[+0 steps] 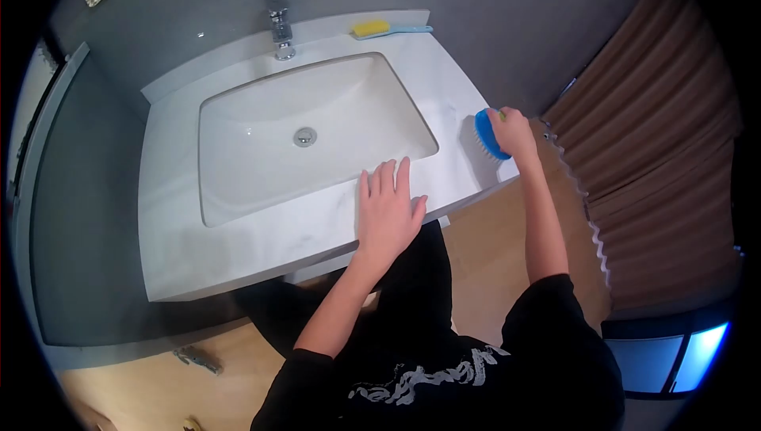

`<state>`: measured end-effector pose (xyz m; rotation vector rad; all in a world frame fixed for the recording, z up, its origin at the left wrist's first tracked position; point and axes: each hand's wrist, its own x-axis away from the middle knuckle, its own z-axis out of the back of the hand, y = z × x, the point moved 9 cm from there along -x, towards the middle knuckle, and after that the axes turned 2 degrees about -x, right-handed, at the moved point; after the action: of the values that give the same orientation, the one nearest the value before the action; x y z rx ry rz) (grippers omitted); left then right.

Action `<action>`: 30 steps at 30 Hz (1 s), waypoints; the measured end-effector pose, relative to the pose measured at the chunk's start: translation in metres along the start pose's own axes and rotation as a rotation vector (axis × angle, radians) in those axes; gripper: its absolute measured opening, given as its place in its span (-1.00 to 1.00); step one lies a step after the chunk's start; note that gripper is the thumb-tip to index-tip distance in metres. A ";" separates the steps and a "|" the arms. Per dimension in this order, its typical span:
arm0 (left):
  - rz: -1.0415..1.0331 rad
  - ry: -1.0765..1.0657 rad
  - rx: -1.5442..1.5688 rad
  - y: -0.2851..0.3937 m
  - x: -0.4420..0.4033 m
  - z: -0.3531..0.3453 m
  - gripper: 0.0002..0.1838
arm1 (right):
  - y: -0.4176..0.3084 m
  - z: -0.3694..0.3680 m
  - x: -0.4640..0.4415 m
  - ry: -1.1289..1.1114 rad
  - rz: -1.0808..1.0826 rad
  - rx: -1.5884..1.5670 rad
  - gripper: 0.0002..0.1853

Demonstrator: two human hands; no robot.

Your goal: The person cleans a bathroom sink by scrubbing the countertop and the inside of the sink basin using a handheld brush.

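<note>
My right hand [514, 131] is closed around a blue scrub brush [489, 135] at the right end of the white countertop [238, 253]. The brush is tilted, its pale bristles facing left toward the counter; whether they touch the surface I cannot tell. My left hand [387, 213] lies on the counter's front rim with its fingers stretched out, their tips close to the edge of the white sink basin [269, 169]. Nothing is in that hand. A round metal drain [304, 137] sits in the bottom of the basin.
Behind the basin stands a chrome faucet [281, 31]. A yellow-headed brush with a light blue handle [408, 29] lies at the counter's back right. A brown pleated curtain [650, 138] hangs to the right. Down on the floor at the left is a small grey object [198, 360].
</note>
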<state>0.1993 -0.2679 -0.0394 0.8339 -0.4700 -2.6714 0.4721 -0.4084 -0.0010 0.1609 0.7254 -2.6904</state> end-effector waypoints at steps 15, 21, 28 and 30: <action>0.342 0.078 -0.291 -0.144 0.085 0.127 -0.36 | -0.081 -0.021 0.076 -0.082 0.236 -0.174 -0.60; 0.293 0.230 -0.277 -0.146 0.089 0.125 -0.65 | -0.128 -0.053 0.098 -0.258 0.372 -0.293 -0.63; 0.278 0.223 -0.265 -0.145 0.087 0.127 -0.67 | -0.199 -0.063 0.206 -0.615 0.505 -0.309 -0.63; 0.267 0.230 -0.255 -0.143 0.087 0.128 -0.67 | -0.193 -0.065 0.192 -0.565 0.490 -0.299 -0.63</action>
<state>0.0285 -0.1437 -0.0385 0.9140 -0.1658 -2.2960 0.2251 -0.2771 -0.0052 -0.4250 0.7657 -1.9889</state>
